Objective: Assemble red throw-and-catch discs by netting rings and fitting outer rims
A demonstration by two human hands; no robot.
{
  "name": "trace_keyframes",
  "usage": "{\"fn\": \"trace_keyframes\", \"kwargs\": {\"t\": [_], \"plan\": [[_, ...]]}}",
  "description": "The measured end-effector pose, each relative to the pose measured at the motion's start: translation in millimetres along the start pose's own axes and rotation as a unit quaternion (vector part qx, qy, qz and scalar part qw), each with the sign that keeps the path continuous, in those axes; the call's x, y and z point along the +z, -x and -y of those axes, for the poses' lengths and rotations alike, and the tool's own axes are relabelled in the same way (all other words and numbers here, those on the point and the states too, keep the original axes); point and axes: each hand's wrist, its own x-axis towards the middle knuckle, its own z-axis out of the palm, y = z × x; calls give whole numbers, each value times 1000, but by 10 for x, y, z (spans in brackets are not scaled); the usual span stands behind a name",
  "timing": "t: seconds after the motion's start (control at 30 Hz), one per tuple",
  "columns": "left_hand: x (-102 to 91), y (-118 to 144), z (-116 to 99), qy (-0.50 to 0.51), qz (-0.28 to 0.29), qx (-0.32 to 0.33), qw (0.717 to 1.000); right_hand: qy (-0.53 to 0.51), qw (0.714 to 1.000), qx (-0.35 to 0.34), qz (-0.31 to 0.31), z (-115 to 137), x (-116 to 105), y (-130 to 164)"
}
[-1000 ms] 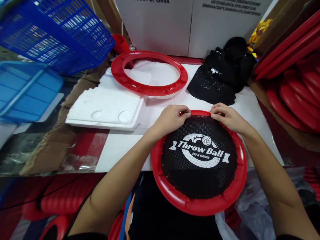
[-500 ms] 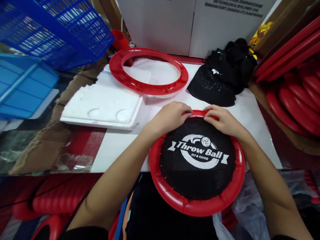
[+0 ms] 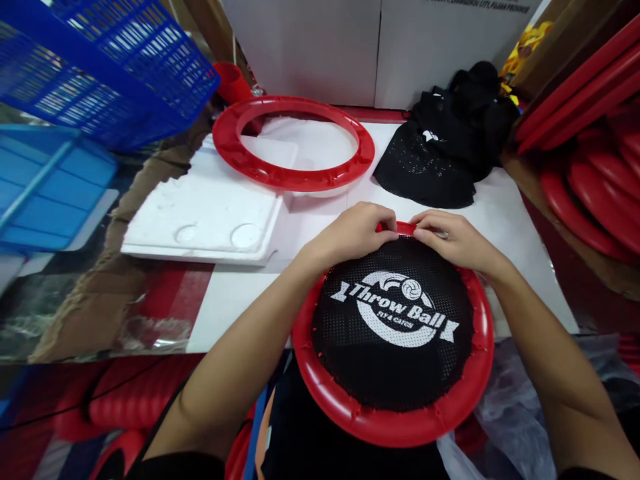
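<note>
A red plastic ring (image 3: 325,393) lies in front of me, half over the white table's near edge. A black mesh net (image 3: 395,360) printed "Throw Ball" is stretched inside it. My left hand (image 3: 353,235) and my right hand (image 3: 453,240) sit side by side at the ring's far rim, fingertips pinching the mesh edge against the red rim. The fingers cover that part of the rim.
A second, bare red ring (image 3: 293,142) lies farther back, partly on a white foam slab (image 3: 205,213). A heap of black mesh nets (image 3: 445,147) sits at the back right. Stacked red rings (image 3: 595,167) fill the right side, blue crates (image 3: 90,73) the left, white cartons (image 3: 380,47) behind.
Both hands have slid closer together along the far rim of the ring. The ring and net have shifted slightly toward me.
</note>
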Motion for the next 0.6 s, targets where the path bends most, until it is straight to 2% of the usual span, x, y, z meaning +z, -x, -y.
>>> {"fn": "trace_keyframes", "kwargs": {"t": [0.17,0.27,0.43,0.53,0.6], "plan": [[17,17,-26,84,-11,-52,995,-12,1000,4,2,57,21,39],[113,19,-27,81,-24,-75,994,-7,1000,21,-10,51,79,26],[190,-10,-4,-5,-52,-56,997,-5,999,52,-15,44,104,-8],[146,19,-22,2,-29,-65,997,-42,997,64,-8,14,106,-14],[123,77,-44,-3,-17,-27,999,-46,997,55,-24,-15,123,-9]]}}
